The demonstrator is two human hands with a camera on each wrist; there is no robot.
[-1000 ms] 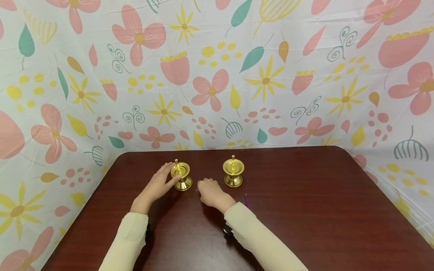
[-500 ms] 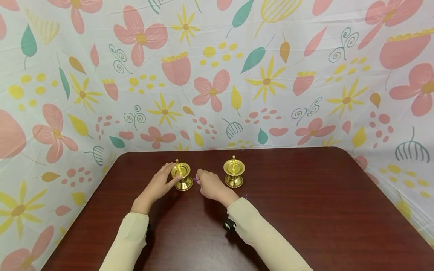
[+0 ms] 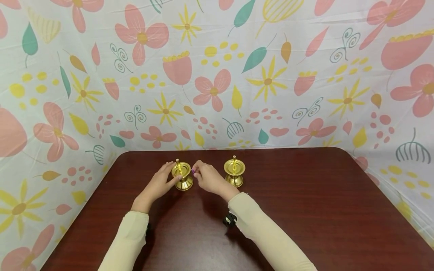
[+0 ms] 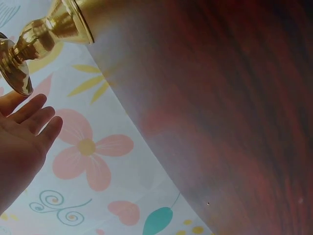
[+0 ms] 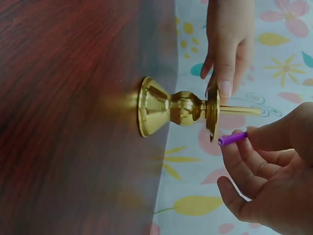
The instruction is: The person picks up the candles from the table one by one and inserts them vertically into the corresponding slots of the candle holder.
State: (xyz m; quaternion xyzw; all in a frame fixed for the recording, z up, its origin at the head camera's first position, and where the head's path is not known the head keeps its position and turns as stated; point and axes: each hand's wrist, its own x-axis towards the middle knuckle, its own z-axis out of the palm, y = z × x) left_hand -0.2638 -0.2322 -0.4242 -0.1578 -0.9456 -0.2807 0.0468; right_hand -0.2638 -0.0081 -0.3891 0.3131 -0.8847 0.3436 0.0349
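Observation:
Two brass oil lamps with a flared foot, a shallow dish and an upright stem stand on the table. At the left brass lamp [image 3: 184, 183], my left hand [image 3: 155, 188] holds the dish rim between thumb and fingers. Just right of that lamp, my right hand [image 3: 209, 178] pinches a thin purple stick [image 5: 232, 138] between thumb and fingertips. In the right wrist view the stick's end is close to the dish edge; I cannot tell whether they touch. The other brass lamp [image 3: 234, 167] stands behind my right hand, its foot partly covered.
The dark red-brown table [image 3: 305, 195] extends to the right and toward me. A white cloth with a floral print [image 3: 213, 90] hangs behind the table and along its sides. A black strap [image 3: 229, 219] shows under my right sleeve.
My right hand has risen off the table and moved away from me with the purple stick, up to the left lamp's dish. My left hand stays put. Another purple stick is now hidden by my right arm.

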